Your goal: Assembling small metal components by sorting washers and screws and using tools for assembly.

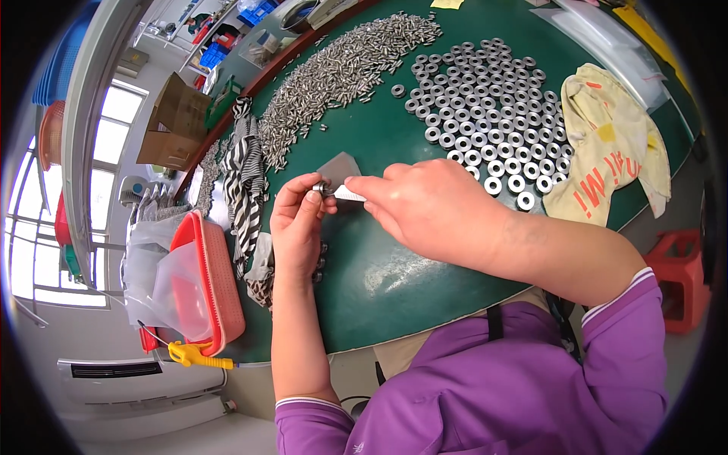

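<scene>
My left hand (296,227) is raised over the near left of the green table, thumb and fingers pinching a small shiny metal ring (321,188). My right hand (432,205) comes in from the right, closed on a white ribbed strip (347,194) whose exact kind I cannot make out. The strip's end lies close to the metal ring; whether they touch is unclear. Just beyond the fingers is a flat greyish piece (339,166). A few more metal pieces (321,258) are partly hidden beside my left wrist.
Many metal rings (489,114) stand on the green table (409,280) at the right. Small metal pins (334,76) are heaped at the back left. A yellowish cloth (607,144), a striped cloth (241,178), a red basket (216,280) and a yellow air gun (199,355) flank the work area.
</scene>
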`<state>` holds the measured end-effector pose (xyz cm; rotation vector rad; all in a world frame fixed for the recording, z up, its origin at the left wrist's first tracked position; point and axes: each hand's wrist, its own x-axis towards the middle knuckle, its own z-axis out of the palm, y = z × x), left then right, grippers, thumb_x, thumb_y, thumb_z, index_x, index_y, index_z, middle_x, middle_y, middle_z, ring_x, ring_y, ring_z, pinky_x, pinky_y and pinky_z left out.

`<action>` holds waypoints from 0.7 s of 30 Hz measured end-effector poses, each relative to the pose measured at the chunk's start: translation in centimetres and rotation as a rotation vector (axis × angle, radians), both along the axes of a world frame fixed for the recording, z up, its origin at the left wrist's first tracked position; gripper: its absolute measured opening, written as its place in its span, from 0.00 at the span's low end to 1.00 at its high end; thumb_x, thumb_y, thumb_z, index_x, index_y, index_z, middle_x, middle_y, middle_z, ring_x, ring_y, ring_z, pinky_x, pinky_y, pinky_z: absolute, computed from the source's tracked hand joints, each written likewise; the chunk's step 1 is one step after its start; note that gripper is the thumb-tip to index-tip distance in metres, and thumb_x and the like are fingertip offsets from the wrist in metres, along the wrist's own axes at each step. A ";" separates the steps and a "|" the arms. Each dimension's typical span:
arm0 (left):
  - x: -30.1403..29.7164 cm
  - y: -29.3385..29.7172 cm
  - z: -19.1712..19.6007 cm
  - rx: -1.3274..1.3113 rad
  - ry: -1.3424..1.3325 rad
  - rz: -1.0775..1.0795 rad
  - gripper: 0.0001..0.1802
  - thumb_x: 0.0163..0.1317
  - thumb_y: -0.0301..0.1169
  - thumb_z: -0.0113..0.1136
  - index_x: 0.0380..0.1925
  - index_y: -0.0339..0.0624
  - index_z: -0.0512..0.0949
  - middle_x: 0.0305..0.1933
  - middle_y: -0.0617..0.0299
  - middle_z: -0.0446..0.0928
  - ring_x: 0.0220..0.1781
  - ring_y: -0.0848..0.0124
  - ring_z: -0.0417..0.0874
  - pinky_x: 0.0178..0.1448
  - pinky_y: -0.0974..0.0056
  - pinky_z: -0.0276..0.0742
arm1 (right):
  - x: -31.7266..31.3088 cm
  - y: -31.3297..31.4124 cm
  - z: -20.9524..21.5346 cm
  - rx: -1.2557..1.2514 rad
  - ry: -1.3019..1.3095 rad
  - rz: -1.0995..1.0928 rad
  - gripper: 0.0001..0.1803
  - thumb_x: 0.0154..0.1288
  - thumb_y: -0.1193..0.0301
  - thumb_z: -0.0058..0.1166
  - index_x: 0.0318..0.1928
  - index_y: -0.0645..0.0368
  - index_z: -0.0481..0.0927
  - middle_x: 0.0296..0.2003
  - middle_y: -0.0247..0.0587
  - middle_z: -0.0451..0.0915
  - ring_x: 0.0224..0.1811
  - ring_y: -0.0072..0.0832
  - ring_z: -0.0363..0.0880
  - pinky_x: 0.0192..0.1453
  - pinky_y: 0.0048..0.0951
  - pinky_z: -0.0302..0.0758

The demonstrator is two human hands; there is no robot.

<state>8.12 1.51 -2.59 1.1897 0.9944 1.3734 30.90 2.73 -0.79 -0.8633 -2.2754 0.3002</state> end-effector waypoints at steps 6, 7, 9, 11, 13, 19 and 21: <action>0.0 0.0 0.2 -0.005 0.061 0.011 0.13 0.67 0.26 0.55 0.49 0.33 0.74 0.39 0.60 0.78 0.36 0.75 0.78 0.42 0.71 0.76 | 0.1 -0.4 0.3 0.118 -0.053 -0.045 0.17 0.58 0.71 0.56 0.50 0.53 0.80 0.25 0.39 0.75 0.26 0.35 0.79 0.28 0.34 0.77; 0.0 0.0 0.2 -0.011 0.054 0.006 0.13 0.68 0.27 0.55 0.49 0.33 0.74 0.38 0.61 0.77 0.36 0.75 0.78 0.41 0.71 0.76 | 0.1 -0.4 0.4 0.117 -0.052 -0.046 0.17 0.58 0.71 0.56 0.50 0.53 0.80 0.25 0.39 0.75 0.26 0.35 0.79 0.28 0.34 0.77; 0.0 0.0 0.3 -0.017 0.048 0.000 0.13 0.68 0.28 0.55 0.49 0.33 0.74 0.37 0.61 0.77 0.35 0.76 0.77 0.40 0.72 0.75 | 0.2 -0.6 0.7 0.164 -0.092 -0.066 0.18 0.56 0.72 0.55 0.49 0.52 0.80 0.26 0.37 0.74 0.28 0.33 0.79 0.30 0.32 0.77; -0.1 -0.1 0.3 -0.020 0.063 0.005 0.13 0.68 0.29 0.55 0.49 0.32 0.75 0.35 0.62 0.77 0.34 0.76 0.77 0.39 0.72 0.75 | 0.2 -0.8 0.9 0.166 -0.111 -0.068 0.18 0.55 0.72 0.54 0.49 0.52 0.80 0.27 0.36 0.74 0.29 0.32 0.78 0.30 0.32 0.77; 0.1 -0.1 0.3 -0.026 0.075 0.020 0.14 0.68 0.30 0.55 0.49 0.33 0.75 0.35 0.62 0.76 0.33 0.77 0.76 0.38 0.72 0.74 | 0.2 -0.8 1.0 0.169 -0.130 -0.069 0.19 0.55 0.72 0.54 0.49 0.52 0.80 0.27 0.35 0.75 0.30 0.31 0.78 0.31 0.31 0.77; -0.3 0.0 0.3 -0.063 0.091 0.035 0.14 0.70 0.34 0.53 0.47 0.35 0.76 0.31 0.64 0.75 0.30 0.78 0.73 0.34 0.75 0.69 | 0.2 -0.4 0.7 0.286 -0.104 -0.045 0.19 0.54 0.72 0.53 0.49 0.52 0.80 0.28 0.34 0.74 0.31 0.30 0.77 0.30 0.31 0.75; -0.6 0.2 0.1 -0.068 0.072 0.039 0.14 0.71 0.35 0.52 0.47 0.35 0.76 0.30 0.65 0.75 0.29 0.78 0.72 0.34 0.75 0.68 | 0.2 -0.3 0.7 0.271 -0.066 -0.039 0.20 0.54 0.73 0.53 0.50 0.52 0.80 0.28 0.34 0.74 0.30 0.30 0.77 0.30 0.31 0.75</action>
